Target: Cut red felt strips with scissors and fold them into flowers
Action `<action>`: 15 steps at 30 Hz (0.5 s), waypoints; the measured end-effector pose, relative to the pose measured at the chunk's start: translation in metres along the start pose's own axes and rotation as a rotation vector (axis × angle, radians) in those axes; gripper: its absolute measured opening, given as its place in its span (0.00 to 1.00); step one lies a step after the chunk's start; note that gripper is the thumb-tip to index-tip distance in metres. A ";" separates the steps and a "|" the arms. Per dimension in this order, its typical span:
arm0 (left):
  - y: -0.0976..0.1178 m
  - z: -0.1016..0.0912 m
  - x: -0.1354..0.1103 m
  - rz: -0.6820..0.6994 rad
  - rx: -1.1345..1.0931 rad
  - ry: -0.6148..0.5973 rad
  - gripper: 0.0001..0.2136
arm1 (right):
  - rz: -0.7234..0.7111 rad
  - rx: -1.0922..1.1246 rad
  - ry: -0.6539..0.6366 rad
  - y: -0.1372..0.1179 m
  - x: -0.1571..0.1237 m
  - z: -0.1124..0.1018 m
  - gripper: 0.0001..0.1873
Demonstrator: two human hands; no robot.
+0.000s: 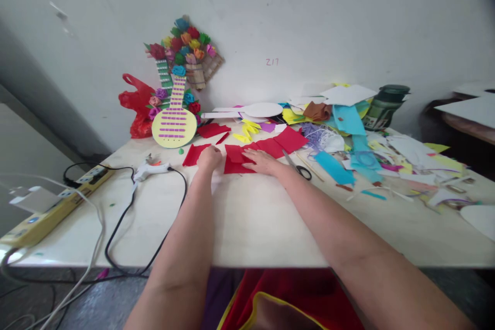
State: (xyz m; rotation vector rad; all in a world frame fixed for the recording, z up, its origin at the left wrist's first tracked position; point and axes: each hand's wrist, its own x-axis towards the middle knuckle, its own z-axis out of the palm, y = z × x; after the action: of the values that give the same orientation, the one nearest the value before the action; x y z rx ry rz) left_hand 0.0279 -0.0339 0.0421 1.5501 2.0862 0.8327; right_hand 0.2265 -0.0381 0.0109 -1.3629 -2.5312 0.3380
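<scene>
Pieces of red crepe paper (287, 142) lie spread across the middle of the white table. My left hand (210, 158) is closed at the edge of the left red piece (192, 153); its fingertips are partly hidden. My right hand (263, 161) lies flat with fingers stretched out over another red piece (233, 166), touching its top. Scissors (299, 167) with dark handles rest just right of that hand, one blade toward the red paper. Folded yellow paper strips (247, 130) sit behind the hands.
A white glue gun (151, 169) with a black cord lies at left, near a yellow power strip (58, 209). Behind stand a paper lute-shaped craft (174, 131), a red plastic bag (139, 108) and paper flowers (189, 41). Paper scraps (417, 162) and a green bottle (386, 107) fill the right.
</scene>
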 end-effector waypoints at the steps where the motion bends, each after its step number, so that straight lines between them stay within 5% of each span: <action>1: 0.001 -0.001 -0.001 -0.002 0.061 0.006 0.08 | 0.003 0.002 0.006 0.001 0.001 0.001 0.32; 9: 0.011 0.009 -0.007 0.027 0.224 -0.048 0.10 | 0.020 0.014 0.047 0.000 0.004 0.005 0.30; 15: 0.009 0.008 -0.005 0.024 0.104 -0.026 0.08 | 0.068 0.000 0.090 -0.001 0.003 0.005 0.29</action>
State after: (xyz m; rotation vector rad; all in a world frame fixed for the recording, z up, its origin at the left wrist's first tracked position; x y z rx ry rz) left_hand 0.0407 -0.0349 0.0424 1.6337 2.1258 0.7187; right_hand 0.2225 -0.0361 0.0067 -1.4329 -2.4168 0.2830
